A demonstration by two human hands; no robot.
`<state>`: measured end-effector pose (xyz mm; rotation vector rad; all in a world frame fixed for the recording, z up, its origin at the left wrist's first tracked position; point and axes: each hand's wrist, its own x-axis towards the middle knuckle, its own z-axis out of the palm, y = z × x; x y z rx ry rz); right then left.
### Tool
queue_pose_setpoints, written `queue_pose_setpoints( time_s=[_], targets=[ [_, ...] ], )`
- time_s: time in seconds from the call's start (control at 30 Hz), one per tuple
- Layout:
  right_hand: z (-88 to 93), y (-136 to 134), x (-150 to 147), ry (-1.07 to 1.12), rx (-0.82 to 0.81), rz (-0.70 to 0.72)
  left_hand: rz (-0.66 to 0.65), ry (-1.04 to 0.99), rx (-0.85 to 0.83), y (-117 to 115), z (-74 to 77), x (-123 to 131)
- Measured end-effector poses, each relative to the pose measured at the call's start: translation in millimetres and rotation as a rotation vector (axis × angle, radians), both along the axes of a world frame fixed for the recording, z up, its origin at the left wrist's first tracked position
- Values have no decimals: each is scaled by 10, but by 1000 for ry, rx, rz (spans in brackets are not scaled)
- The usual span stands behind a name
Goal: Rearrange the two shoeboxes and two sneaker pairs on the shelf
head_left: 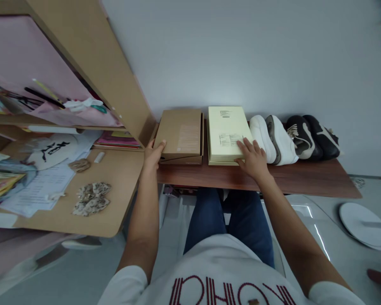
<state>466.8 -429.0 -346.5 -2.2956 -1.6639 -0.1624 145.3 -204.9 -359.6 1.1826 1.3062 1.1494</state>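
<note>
I'm watching from the head camera, looking down at a dark wooden shelf [305,180] running along the grey wall. The left hand [153,156] is gripping the brown box [180,134] at its near left corner, thumb lying on the lid and fingers wrapping down the side, where I'm losing sight of them. The right hand [253,159] is lying flat and loose on the pale yellow box [226,127], fingers spread over the near right corner of the lid, just reaching the white label, grasping nothing. Both boxes are sitting closed on the shelf, side by side, almost touching, the brown one at the left end against the slanted wooden panel. Just right of the yellow box, a pair of white shoes [274,140] is standing, and then a pair of black shoes [313,136]. Off to the left, a light wooden desk [120,182] is carrying loose papers [44,184] and some patterned cloth pieces [91,198]. A white round disc [363,224] is lying on the floor at far right.
</note>
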Motion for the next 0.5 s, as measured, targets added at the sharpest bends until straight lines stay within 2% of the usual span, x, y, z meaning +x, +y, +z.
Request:
queue_pose_setpoints(
  time_s=[0.1,0.17,0.27,0.33,0.4,0.5],
  targets=[
    [43,-100,-133,76,82,-49,113,-36,63,11,-74,-81],
    [45,-200,-312,192,247,-60,135,-74,111,-34,-157,-174],
    [-49,-290,-740,565,467,29,97,-100,105,-180,-280,-288],
    [-162,-257,-1070,906,429,125,82,-121,50,-280,-330,-314],
    [-265,-138,-1353,1162,360,152,82,-144,-18,-341,-352,-314],
    [-309,149,-1590,1278,291,112,85,-123,-66,-349,-358,-322]
  ],
)
